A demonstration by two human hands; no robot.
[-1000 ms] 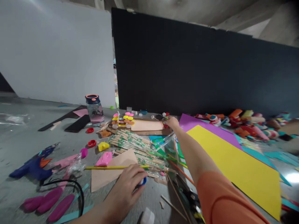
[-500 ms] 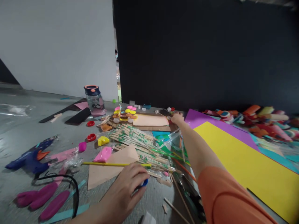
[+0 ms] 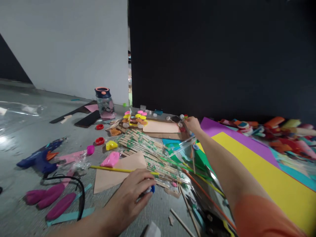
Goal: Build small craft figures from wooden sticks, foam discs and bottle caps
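Note:
My left hand (image 3: 130, 194) is low in the middle, its fingers curled round a small blue bottle cap (image 3: 152, 189) that shows at the fingertips. Under its knuckles lie a yellow stick (image 3: 116, 169) and a beige sheet (image 3: 106, 181). My right hand (image 3: 193, 125) reaches to the back, fingers drawn together beside small white caps (image 3: 182, 116) and a cardboard piece with a cream strip (image 3: 160, 126). What those fingers hold is too small to make out. Wrapped chopsticks (image 3: 140, 144) lie between my hands.
A water bottle (image 3: 105, 104) stands back left, near a dark phone-like slab (image 3: 87, 119). A blue glue gun (image 3: 41, 159) lies left. Yellow (image 3: 256, 174) and purple (image 3: 237, 141) sheets cover the right. Black-handled pliers (image 3: 212, 220) lie at the front. A dark panel (image 3: 217, 56) rises behind.
The view has shifted, so most things sit slightly farther right. My right hand stays among the small caps at the back; the left keeps its hold on the blue cap.

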